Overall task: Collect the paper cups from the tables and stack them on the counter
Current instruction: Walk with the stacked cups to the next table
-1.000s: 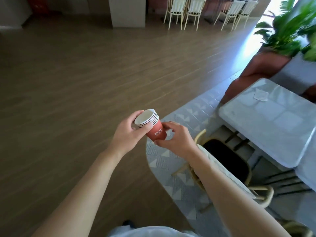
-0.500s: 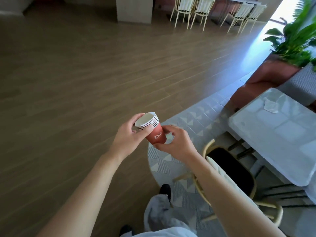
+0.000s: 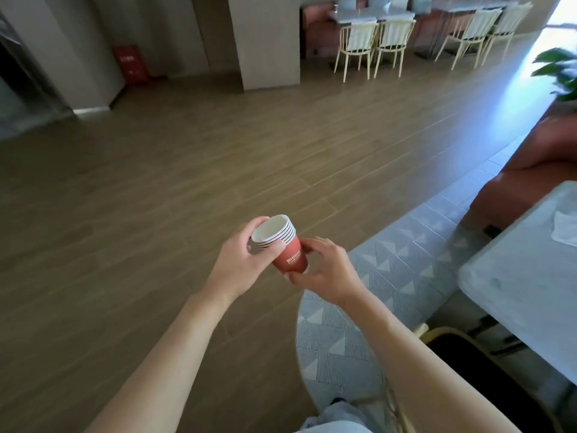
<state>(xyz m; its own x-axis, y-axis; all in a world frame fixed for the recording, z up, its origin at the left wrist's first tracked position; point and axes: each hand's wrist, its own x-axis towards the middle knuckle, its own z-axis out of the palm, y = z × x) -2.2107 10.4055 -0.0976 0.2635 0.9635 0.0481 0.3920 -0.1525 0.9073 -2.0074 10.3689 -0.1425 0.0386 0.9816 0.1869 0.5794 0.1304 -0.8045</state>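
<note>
Two bare hands meet in the middle of the view, both holding one stack of paper cups (image 3: 285, 245). The left hand (image 3: 240, 260) curls around the top of the stack, thumb pressed across the white rims and fingers wrapped behind them. The right hand (image 3: 324, 270) grips the bottom of the stack, fingers bent around its far side and thumb under the base. The stack is red with white lettering and tilts, its open mouth pointing up and to the left. Several nested white rims show at the top. The cups are in the air, above the floor, not resting on anything.

Below the hands lies a wooden plank floor (image 3: 156, 214). Under and to the right of the right hand is a pale grey area of triangle-patterned floor tiles (image 3: 390, 267). Farther right stands a grey bench (image 3: 505, 292) with a crumpled white napkin (image 3: 566, 228) on it. A dark chair seat (image 3: 477, 373) sits beneath the right forearm. Far beyond the hands, cream chairs (image 3: 374, 45) stand at other tables, beside a square pillar (image 3: 265, 42).
</note>
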